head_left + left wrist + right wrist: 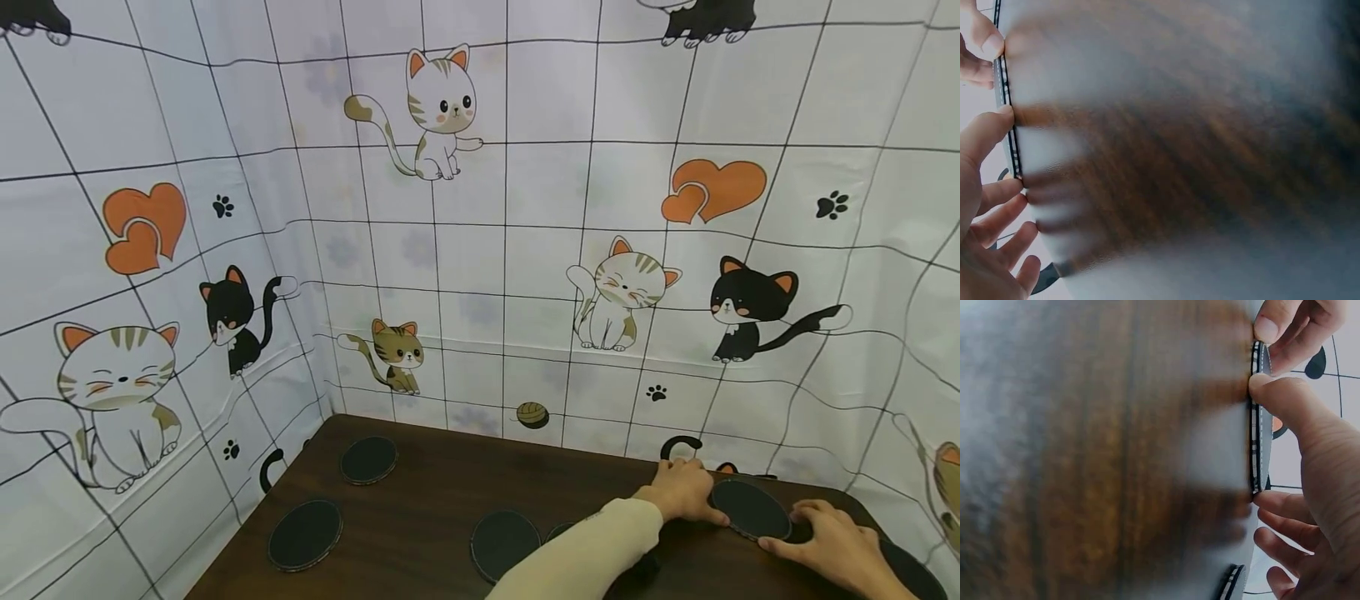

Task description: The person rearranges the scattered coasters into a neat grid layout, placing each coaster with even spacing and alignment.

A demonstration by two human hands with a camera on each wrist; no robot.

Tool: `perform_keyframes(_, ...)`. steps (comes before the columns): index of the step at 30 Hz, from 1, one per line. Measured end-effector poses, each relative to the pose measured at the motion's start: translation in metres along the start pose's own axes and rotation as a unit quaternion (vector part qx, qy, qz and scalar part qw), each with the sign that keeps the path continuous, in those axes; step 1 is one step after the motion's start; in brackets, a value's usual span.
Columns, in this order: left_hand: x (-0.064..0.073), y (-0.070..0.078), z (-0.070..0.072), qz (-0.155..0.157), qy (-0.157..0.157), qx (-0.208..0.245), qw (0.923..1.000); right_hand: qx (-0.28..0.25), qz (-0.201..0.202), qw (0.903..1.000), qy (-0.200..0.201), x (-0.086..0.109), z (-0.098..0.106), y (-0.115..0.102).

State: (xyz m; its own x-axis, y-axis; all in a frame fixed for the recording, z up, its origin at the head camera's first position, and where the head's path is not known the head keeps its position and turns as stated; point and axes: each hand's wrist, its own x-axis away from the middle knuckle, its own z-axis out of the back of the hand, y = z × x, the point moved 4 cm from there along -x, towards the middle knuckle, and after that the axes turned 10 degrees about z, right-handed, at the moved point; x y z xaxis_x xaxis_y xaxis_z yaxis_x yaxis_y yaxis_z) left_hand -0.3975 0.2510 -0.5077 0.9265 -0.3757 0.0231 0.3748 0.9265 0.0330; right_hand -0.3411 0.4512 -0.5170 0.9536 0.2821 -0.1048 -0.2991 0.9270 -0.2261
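On the dark brown table, at its far right, lies a round dark coaster with my hands at either side. My left hand holds its left edge between thumb and index finger. From the right, my right hand grips the opposite edge in the same way. Both wrist views show the coaster edge-on as a thin black-and-white layered rim. The other fingers of the left hand are spread along the tabletop, and those of the right hand curl loosely beneath its index finger.
More dark coasters lie on the wooden table: a back-left coaster, a front-left coaster, a middle coaster and a right-edge coaster. The left sleeve partly covers another. A cat-print curtain surrounds the table's back and sides.
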Motion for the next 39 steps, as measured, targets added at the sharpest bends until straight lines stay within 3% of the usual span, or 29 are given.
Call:
perform_keyframes(6, 0.005, 0.000, -0.001, -0.010, -0.009, -0.005, 0.9999, -0.006, -0.012, 0.9997, 0.020, 0.007, -0.005, -0.006)
perform_keyframes(9, 0.006, 0.000, 0.001, -0.020, -0.007, -0.003, 0.9998, -0.002, -0.007, 0.9988, 0.049, 0.011, -0.001, -0.009)
perform_keyframes(13, 0.009, -0.002, 0.005, -0.030, 0.007, 0.005, 0.9995, 0.011, 0.005, 0.9964, 0.084, 0.014, 0.009, -0.017)
perform_keyframes(17, 0.017, -0.007, 0.012, -0.041, 0.025, 0.023, 0.9986, 0.004, 0.002, 0.9958, 0.092, 0.018, 0.017, -0.024)
perform_keyframes(24, 0.043, -0.022, 0.026, -0.070, 0.080, 0.046, 0.9933, -0.019, 0.007, 0.9948, 0.099, 0.029, 0.027, -0.040)
perform_keyframes(29, 0.068, -0.038, 0.030, -0.084, 0.095, 0.065, 0.9898, -0.027, 0.030, 0.9921, 0.118, 0.036, 0.033, -0.059)
perform_keyframes(34, 0.095, -0.053, 0.035, -0.094, 0.095, 0.063, 0.9890, -0.035, 0.059, 0.9902, 0.122, 0.043, 0.034, -0.079)
perform_keyframes(39, 0.114, -0.064, 0.035, -0.099, 0.070, 0.044, 0.9916, -0.063, 0.065, 0.9925, 0.082, 0.047, 0.027, -0.093)
